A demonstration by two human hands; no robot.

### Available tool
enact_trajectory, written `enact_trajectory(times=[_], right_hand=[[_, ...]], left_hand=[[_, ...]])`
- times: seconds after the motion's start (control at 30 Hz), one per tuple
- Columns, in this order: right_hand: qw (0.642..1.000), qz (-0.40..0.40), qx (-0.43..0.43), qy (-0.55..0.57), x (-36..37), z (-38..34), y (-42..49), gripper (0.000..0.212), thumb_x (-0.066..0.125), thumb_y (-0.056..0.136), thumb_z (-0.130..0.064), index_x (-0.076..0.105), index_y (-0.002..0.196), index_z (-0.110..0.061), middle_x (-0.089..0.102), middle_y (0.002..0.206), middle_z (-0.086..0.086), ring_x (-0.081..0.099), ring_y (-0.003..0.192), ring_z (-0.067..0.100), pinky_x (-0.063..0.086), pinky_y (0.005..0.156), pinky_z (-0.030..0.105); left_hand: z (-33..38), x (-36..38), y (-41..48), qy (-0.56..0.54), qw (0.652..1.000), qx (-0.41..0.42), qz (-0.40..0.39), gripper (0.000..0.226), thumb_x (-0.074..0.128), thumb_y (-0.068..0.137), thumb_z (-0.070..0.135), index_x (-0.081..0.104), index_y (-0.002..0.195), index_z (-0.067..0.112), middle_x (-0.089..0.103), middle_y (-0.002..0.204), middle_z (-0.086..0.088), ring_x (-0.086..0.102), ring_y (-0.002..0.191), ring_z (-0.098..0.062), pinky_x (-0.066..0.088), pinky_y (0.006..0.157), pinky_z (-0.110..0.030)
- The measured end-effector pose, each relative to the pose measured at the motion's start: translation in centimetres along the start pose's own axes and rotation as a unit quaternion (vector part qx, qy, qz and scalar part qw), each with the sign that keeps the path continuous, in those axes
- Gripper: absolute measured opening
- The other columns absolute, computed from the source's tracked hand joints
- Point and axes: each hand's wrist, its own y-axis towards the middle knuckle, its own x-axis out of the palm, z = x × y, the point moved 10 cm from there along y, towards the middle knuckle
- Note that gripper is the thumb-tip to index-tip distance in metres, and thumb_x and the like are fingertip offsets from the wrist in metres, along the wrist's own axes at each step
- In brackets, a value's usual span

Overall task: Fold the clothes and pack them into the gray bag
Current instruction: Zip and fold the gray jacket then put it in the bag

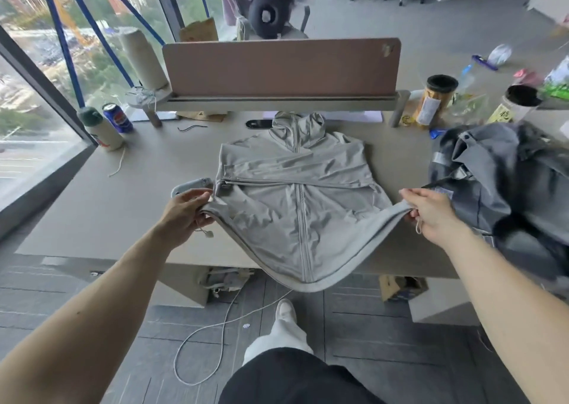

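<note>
Both arms reach forward over the near edge of the desk (107, 206), forearms bare and spread apart. The left hand (184, 209) pinches the left corner of the jacket's hem between thumb and curled fingers, and the right hand (431, 212) grips the right corner the same way, with a loop of drawstring hanging below its fingers. The light gray jacket (292, 188) lies front up between the hands, zipped, hood toward the desk's divider and sleeves folded across the chest. Its hem sags in a curve off the desk edge (a cord toggle (210, 234) dangles under the left hand). The gray bag (498, 172) sits slumped on the desk just beside the right hand, its opening hard to make out. A white object (191, 185), possibly a small device, lies just behind the left hand.
</note>
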Motion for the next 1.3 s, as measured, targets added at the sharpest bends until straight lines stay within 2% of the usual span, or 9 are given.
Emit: enact_trajectory(times=[0.17,0.4,0.63,0.77,0.97,1.07,1.17,1.23,1.3], right_hand=[[0.998,-0.001,0.003,0.07,1.3,-3.2,2.6,0.013,0.062,0.094,-0.007,0.066,0.083,-0.012,0.057,0.068,0.005,0.051,0.051,0.012,0.051,0.046,0.02],[0.995,0.01,0.014,0.097,4.3,-6.3,8.1,0.009,0.061,0.096,-0.009,0.067,0.089,-0.012,0.069,0.065,-0.001,0.062,0.049,0.007,0.054,0.047,0.022],[0.993,0.033,0.032,0.108,8.3,-9.1,16.7,0.007,0.059,0.097,-0.008,0.065,0.092,-0.009,0.065,0.075,0.007,0.064,0.053,0.012,0.056,0.048,0.025],[0.989,0.079,0.047,0.119,9.9,-9.8,23.0,0.004,0.06,0.095,-0.003,0.063,0.093,-0.005,0.062,0.079,0.012,0.066,0.053,0.014,0.055,0.048,0.025],[0.981,0.13,0.095,0.106,11.5,-7.0,31.4,0.004,0.062,0.093,-0.003,0.063,0.093,-0.007,0.064,0.088,0.016,0.069,0.071,0.025,0.059,0.056,0.034],[0.989,0.111,0.099,0.021,13.0,-5.3,33.3,0.029,0.058,0.096,-0.006,0.056,0.124,-0.016,0.062,0.088,0.004,0.066,0.077,0.02,0.056,0.062,0.028],[0.992,0.074,0.086,-0.061,14.6,-3.7,34.0,0.047,0.062,0.095,-0.015,0.045,0.136,-0.029,0.063,0.104,-0.007,0.063,0.092,0.015,0.05,0.082,0.032],[0.986,0.081,0.05,-0.137,15.2,-3.3,34.1,0.042,0.068,0.085,-0.016,0.053,0.124,-0.023,0.064,0.101,-0.005,0.063,0.095,0.02,0.051,0.085,0.034],[0.963,0.067,0.008,-0.26,16.8,-3.5,33.6,0.023,0.069,0.08,-0.011,0.058,0.099,-0.018,0.062,0.083,-0.003,0.061,0.079,0.023,0.048,0.071,0.024]], left_hand=[[2.0,0.2,3.6,-0.047,0.999,0.0,0.023,0.011,0.054,0.101,0.009,0.064,0.103,0.008,0.063,0.065,-0.003,0.06,0.049,-0.009,0.061,0.058,-0.03],[5.4,0.3,10.6,-0.091,0.994,0.015,0.053,0.014,0.049,0.102,0.006,0.063,0.099,0.009,0.059,0.055,0.002,0.06,0.05,-0.01,0.061,0.068,-0.038],[7.4,0.0,20.8,-0.102,0.992,0.002,0.074,0.014,0.051,0.101,0.008,0.065,0.1,0.012,0.06,0.078,-0.008,0.065,0.06,-0.015,0.06,0.06,-0.033],[6.7,-0.6,27.8,-0.098,0.991,-0.03,0.09,0.014,0.051,0.101,0.008,0.064,0.102,0.013,0.062,0.078,-0.011,0.058,0.055,-0.017,0.054,0.057,-0.03],[3.0,-2.4,37.2,-0.073,0.981,-0.069,0.166,0.007,0.059,0.098,0.009,0.065,0.096,0.011,0.057,0.074,-0.008,0.058,0.051,-0.017,0.054,0.043,-0.029],[1.1,-2.5,39.9,-0.039,0.983,-0.074,0.165,0.009,0.06,0.095,0.011,0.06,0.101,0.017,0.058,0.078,-0.007,0.056,0.064,-0.019,0.051,0.048,-0.025],[0.1,-2.1,41.2,0.04,0.986,-0.042,0.154,0.034,0.068,0.093,0.017,0.05,0.12,0.026,0.068,0.099,-0.006,0.064,0.073,-0.011,0.051,0.07,-0.027],[1.0,-0.9,40.9,0.167,0.976,0.04,0.132,0.032,0.072,0.09,0.021,0.051,0.11,0.035,0.066,0.105,0.0,0.065,0.085,-0.009,0.05,0.08,-0.028],[2.1,2.4,39.9,0.333,0.927,0.151,0.086,0.017,0.068,0.088,0.028,0.054,0.097,0.031,0.063,0.097,0.001,0.062,0.086,-0.016,0.049,0.077,-0.032]])
